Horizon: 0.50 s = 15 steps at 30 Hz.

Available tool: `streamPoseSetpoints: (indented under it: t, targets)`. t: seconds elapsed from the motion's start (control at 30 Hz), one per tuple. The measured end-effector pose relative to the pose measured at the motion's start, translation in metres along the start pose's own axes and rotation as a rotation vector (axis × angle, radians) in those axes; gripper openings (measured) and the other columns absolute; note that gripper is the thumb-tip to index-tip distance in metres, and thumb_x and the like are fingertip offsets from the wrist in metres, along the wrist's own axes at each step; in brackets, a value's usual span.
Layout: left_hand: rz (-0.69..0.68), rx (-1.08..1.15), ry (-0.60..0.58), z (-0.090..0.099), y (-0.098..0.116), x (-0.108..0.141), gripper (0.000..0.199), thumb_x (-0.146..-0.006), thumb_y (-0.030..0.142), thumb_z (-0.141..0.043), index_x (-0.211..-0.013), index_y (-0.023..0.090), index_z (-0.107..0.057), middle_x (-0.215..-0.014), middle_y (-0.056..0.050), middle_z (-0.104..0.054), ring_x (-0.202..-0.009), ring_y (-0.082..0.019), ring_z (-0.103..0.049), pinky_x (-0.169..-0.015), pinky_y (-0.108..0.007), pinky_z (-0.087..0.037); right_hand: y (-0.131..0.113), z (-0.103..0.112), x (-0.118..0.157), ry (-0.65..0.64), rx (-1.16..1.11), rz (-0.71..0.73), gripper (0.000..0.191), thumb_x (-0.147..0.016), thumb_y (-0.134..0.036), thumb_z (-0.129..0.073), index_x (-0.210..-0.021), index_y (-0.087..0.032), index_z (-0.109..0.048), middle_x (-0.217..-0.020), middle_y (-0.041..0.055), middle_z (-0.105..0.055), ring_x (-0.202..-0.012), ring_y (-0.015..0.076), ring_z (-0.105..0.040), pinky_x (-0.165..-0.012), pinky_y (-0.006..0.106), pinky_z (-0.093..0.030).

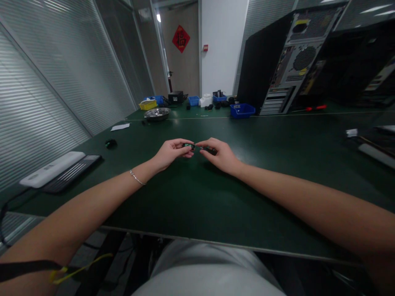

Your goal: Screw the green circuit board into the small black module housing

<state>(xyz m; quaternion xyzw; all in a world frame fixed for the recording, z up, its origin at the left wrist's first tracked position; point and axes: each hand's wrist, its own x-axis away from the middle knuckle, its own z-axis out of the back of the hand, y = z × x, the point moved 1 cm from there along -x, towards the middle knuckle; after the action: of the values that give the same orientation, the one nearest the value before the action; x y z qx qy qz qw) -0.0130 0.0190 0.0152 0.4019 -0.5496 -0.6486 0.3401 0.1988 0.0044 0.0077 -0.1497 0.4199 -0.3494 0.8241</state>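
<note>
Near the middle of the green table (pixel 197 197), my left hand (pixel 173 153) holds a small dark piece with a green part (pixel 188 145) between thumb and fingers. Just to its right, my right hand (pixel 219 155) is closed round a small dark, thin object (pixel 210 150), whose narrow tip points at the piece in my left hand. Whether the tip touches the piece is too small to tell. A thin bracelet (pixel 135 177) circles my left wrist.
Blue bin (pixel 242 111), yellow bin (pixel 148 104) and metal bowl (pixel 157 114) stand along the back. A computer case (pixel 268 61) rises at back right. On the left lie a white-and-black device (pixel 52 168) and a dark mouse-like object (pixel 110 143). A red-handled screwdriver (pixel 316 107) lies back right.
</note>
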Motion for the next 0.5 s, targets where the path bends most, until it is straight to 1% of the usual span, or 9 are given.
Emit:
streamPoseSetpoints:
  t: [0.23,0.4,0.5]
  targets:
    - [-0.001,-0.018,0.035,-0.0003,-0.0016,-0.0011,0.032,-0.079,0.022,-0.071,-0.108,0.011,-0.065,-0.097,-0.01,-0.07,-0.079,-0.016,-0.069,-0.077,-0.03,-0.057,0.0026,-0.0015,0.0007,-0.005,0.034,0.042,0.029,-0.085,-0.019,-0.059,-0.112,-0.025,-0.068,-0.091,0.0045,-0.064,-0.081,0.0167,-0.059,-0.07,0.028,-0.044]
    - [0.0,-0.009,0.018,-0.001,-0.0027,-0.0005,0.032,-0.079,0.022,-0.07,-0.109,0.011,-0.066,-0.095,-0.01,-0.071,-0.081,-0.016,-0.069,-0.079,-0.031,-0.057,0.0031,-0.0022,0.0014,-0.003,0.04,0.042,0.03,-0.085,-0.018,-0.059,-0.113,-0.026,-0.067,-0.094,0.0045,-0.065,-0.084,0.0174,-0.06,-0.072,0.029,-0.045]
    - [0.015,0.033,0.016,-0.0004,-0.0035,-0.0003,0.03,-0.079,0.02,-0.07,-0.108,0.012,-0.066,-0.094,-0.01,-0.072,-0.082,-0.017,-0.07,-0.08,-0.03,-0.057,0.002,-0.0022,0.0014,0.0,0.038,0.045,0.029,-0.085,-0.018,-0.06,-0.111,-0.026,-0.068,-0.094,0.0045,-0.065,-0.084,0.0177,-0.06,-0.071,0.029,-0.045]
